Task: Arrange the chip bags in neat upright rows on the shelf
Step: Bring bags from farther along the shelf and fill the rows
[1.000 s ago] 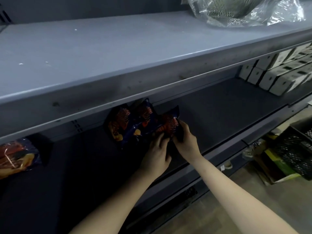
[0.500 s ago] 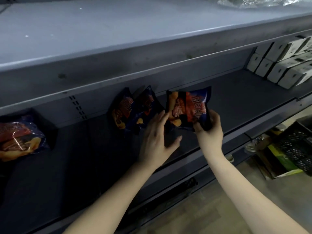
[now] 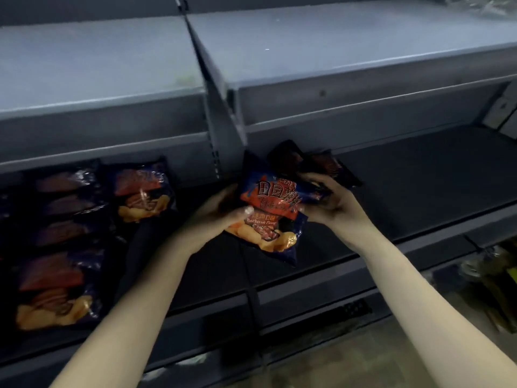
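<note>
A dark blue and orange barbecue chip bag (image 3: 270, 217) is held over the dark lower shelf (image 3: 419, 175), label facing me. My left hand (image 3: 221, 217) grips its left edge with the thumb on the front. My right hand (image 3: 333, 205) grips its right side. Behind it, two more chip bags (image 3: 321, 163) stand in shadow against the shelf back. To the left, one chip bag (image 3: 142, 191) lies beside a row of several overlapping chip bags (image 3: 58, 247).
A grey upper shelf (image 3: 349, 46) overhangs the lower one, with a metal upright divider (image 3: 218, 113) between shelf sections. The lower shelf's front rail (image 3: 321, 292) runs below my wrists. Clutter lies on the floor at the right (image 3: 492, 281).
The view has swung left, bringing the left bags into sight. My left hand, open before, has taken hold of the bag that my right hand held, and the bag has come nearer to me.
</note>
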Demonstrator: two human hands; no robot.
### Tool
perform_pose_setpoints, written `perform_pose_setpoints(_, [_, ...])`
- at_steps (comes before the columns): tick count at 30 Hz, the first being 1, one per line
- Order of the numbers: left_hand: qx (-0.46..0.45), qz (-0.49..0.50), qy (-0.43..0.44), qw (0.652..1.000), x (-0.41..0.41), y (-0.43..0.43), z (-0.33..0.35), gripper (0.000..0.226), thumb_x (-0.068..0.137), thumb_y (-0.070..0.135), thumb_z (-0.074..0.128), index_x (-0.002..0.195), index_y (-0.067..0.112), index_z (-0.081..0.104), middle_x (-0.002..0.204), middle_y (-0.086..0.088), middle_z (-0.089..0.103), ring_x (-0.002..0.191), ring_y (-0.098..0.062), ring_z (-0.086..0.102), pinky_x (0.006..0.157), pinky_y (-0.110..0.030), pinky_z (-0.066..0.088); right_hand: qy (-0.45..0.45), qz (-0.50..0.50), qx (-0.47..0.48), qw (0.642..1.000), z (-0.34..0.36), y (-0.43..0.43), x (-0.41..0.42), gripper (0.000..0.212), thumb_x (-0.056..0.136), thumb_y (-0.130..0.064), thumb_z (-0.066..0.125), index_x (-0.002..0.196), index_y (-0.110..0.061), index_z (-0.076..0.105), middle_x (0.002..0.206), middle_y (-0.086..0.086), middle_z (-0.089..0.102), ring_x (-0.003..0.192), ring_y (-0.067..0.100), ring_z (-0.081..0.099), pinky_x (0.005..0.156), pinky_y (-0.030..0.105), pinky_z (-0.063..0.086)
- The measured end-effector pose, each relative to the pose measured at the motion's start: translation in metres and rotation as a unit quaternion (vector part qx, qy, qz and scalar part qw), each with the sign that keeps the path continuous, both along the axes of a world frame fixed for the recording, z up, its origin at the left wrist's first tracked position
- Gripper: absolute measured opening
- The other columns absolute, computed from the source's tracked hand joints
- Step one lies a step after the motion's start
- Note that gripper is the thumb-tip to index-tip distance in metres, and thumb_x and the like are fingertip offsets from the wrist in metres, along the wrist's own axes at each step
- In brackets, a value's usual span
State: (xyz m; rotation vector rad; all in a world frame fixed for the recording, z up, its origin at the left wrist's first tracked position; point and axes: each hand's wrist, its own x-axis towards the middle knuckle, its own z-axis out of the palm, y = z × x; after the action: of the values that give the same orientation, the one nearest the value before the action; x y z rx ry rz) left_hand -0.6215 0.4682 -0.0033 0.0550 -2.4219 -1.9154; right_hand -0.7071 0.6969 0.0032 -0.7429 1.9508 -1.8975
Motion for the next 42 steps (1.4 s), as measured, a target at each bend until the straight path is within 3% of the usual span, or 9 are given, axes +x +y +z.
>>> perform_pose_setpoints(5, [0.117, 0.055, 0.011, 0.992, 0.049, -0.038, -0.012, 0.037, 0.07, 0.02, 0.075, 0.102, 0.037, 0.064, 0.098, 0.018, 0.071, 0.093, -0.002, 0.066, 0.07, -0.012, 0.05, -0.056, 0.023, -0.082, 0.995, -0.007, -0.068, 0.029, 0.043, 0.085, -0.008, 0.064, 0.119, -0.031, 0.052, 0.097, -0.011, 0.07, 0.095, 0.011, 0.067, 0.073, 0.028, 0.056])
perform_pose_setpoints(7, [0.152, 0.118, 0.036, 0.981, 0.066, -0.053, -0.015, 0.041, 0.071, 0.019, 0.077, 0.107, 0.031, 0.063, 0.104, 0.009, 0.071, 0.099, -0.011, 0.066, 0.073, -0.018, 0.052, -0.088, 0.041, -0.104, 0.99, -0.01, -0.09, 0.042, 0.043, 0.082, -0.017, 0.066, 0.12, -0.031, 0.051, 0.09, -0.017, 0.067, 0.092, 0.005, 0.066, 0.071, 0.022, 0.054])
perform_pose_setpoints(12, [0.166, 0.227, 0.081, 0.956, 0.102, -0.08, -0.021, 0.043, 0.065, 0.031, 0.08, 0.105, 0.03, 0.065, 0.105, 0.004, 0.071, 0.101, -0.017, 0.066, 0.084, -0.032, 0.053, -0.07, 0.174, -0.014, 0.982, -0.016, -0.132, 0.075, 0.064, 0.071, -0.043, 0.077, 0.127, -0.041, 0.045, 0.125, -0.009, 0.061, 0.118, 0.01, 0.056, 0.094, 0.028, 0.049])
perform_pose_setpoints(17, [0.117, 0.266, 0.085, 0.953, 0.134, -0.095, -0.04, 0.037, 0.069, 0.029, 0.074, 0.104, 0.031, 0.063, 0.101, 0.008, 0.071, 0.102, -0.013, 0.065, 0.079, -0.022, 0.051, -0.045, 0.159, 0.036, 0.986, -0.044, -0.175, 0.111, 0.059, 0.075, -0.022, 0.077, 0.128, -0.022, 0.05, 0.114, -0.004, 0.067, 0.107, 0.011, 0.063, 0.091, 0.032, 0.051])
perform_pose_setpoints(22, [-0.016, 0.288, 0.068, 0.955, 0.152, -0.105, -0.054, 0.035, 0.08, 0.02, 0.072, 0.107, 0.035, 0.056, 0.09, 0.028, 0.066, 0.09, 0.016, 0.056, 0.075, 0.0, 0.038, -0.05, 0.123, 0.047, 0.99, -0.075, -0.191, 0.119, 0.044, 0.075, -0.012, 0.076, 0.114, -0.023, 0.058, 0.104, -0.003, 0.07, 0.097, 0.009, 0.067, 0.076, 0.021, 0.053])
perform_pose_setpoints(27, [-0.193, 0.32, 0.04, 0.926, 0.157, -0.095, -0.071, 0.088, 0.084, 0.032, 0.066, 0.148, 0.028, 0.006, 0.144, 0.018, 0.021, 0.133, 0.004, 0.02, 0.104, -0.004, 0.015, -0.034, 0.098, 0.071, 0.992, -0.086, -0.207, 0.102, 0.046, 0.07, -0.02, 0.08, 0.11, -0.031, 0.059, 0.102, -0.007, 0.071, 0.096, 0.009, 0.067, 0.077, 0.019, 0.052])
perform_pose_setpoints(33, [-0.441, 0.206, 0.048, 0.872, 0.159, -0.079, -0.107, 0.077, 0.097, 0.035, 0.041, 0.142, 0.027, -0.02, 0.151, 0.009, -0.022, 0.141, -0.006, -0.017, 0.112, -0.018, -0.009, 0.017, 0.056, 0.143, 0.988, -0.095, -0.23, 0.079, 0.057, 0.072, -0.029, 0.079, 0.121, -0.023, 0.051, 0.11, -0.006, 0.065, 0.104, 0.014, 0.062, 0.084, 0.028, 0.049])
perform_pose_setpoints(38, [-0.501, 0.196, 0.006, 0.843, 0.154, -0.082, -0.122, 0.061, 0.099, 0.044, 0.025, 0.15, 0.015, 0.007, 0.158, -0.002, 0.001, 0.145, -0.015, -0.002, 0.107, -0.019, -0.016, 0.035, 0.008, 0.16, 0.986, -0.091, -0.252, 0.074, 0.089, 0.071, -0.029, 0.079, 0.143, -0.027, 0.027, 0.116, -0.012, 0.054, 0.106, 0.008, 0.052, 0.076, 0.011, 0.041])
perform_pose_setpoints(42, [-0.509, 0.194, -0.009, 0.839, 0.149, -0.08, -0.125, 0.06, 0.098, 0.044, 0.026, 0.149, 0.014, 0.015, 0.157, -0.005, 0.012, 0.145, -0.018, 0.006, 0.108, -0.025, -0.014, 0.031, -0.014, 0.144, 0.989, -0.091, -0.263, 0.079, 0.097, 0.072, -0.025, 0.076, 0.147, -0.034, 0.015, 0.099, -0.018, 0.054, 0.081, -0.006, 0.05, 0.056, -0.004, 0.036])
